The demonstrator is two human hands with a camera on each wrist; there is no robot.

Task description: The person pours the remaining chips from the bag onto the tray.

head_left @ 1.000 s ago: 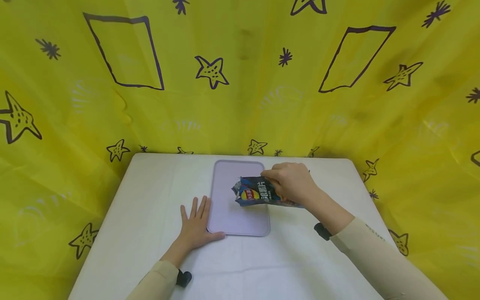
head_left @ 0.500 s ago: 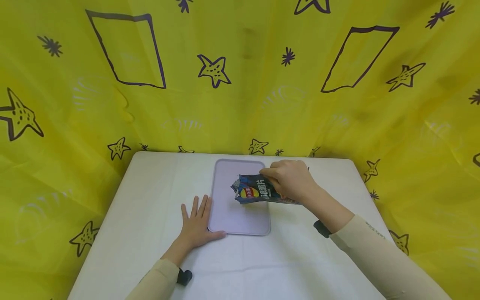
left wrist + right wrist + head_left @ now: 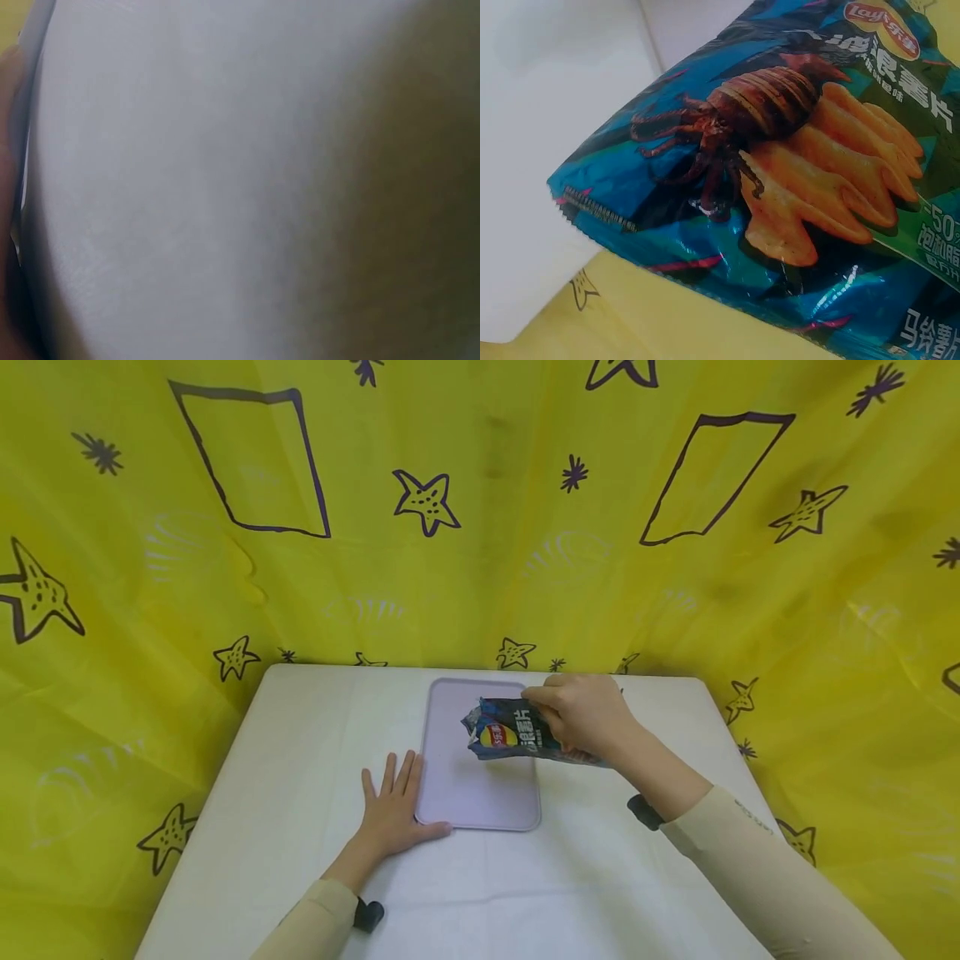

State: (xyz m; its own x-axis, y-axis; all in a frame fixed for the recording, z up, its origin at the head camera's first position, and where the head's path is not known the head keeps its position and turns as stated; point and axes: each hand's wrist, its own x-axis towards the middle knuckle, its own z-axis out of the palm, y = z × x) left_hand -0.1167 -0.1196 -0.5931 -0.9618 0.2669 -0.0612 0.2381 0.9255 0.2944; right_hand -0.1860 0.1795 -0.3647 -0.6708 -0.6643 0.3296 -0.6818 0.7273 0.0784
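Note:
My right hand (image 3: pixel 588 714) grips a dark blue bag of potato chips (image 3: pixel 517 728) over the lilac tray (image 3: pixel 480 802). The bag lies sideways in the air, its torn, ragged end pointing left over the tray. In the right wrist view the chip bag (image 3: pixel 780 150) fills much of the frame, showing a printed squid and wavy chips; the fingers are out of sight there. My left hand (image 3: pixel 392 814) lies flat with spread fingers along the tray's left edge, thumb at the near left corner. Only a sliver of left hand (image 3: pixel 7 150) shows in the left wrist view.
The tray lies on a white-covered table (image 3: pixel 315 727) that reaches back to a yellow curtain (image 3: pixel 480 585) printed with stars. A black wrist strap (image 3: pixel 367 916) sits on the left wrist, another black strap (image 3: pixel 643 812) on the right.
My right hand and the chip bag have shifted slightly up in the head view, toward the tray's far end. My left hand has stayed put against the tray.

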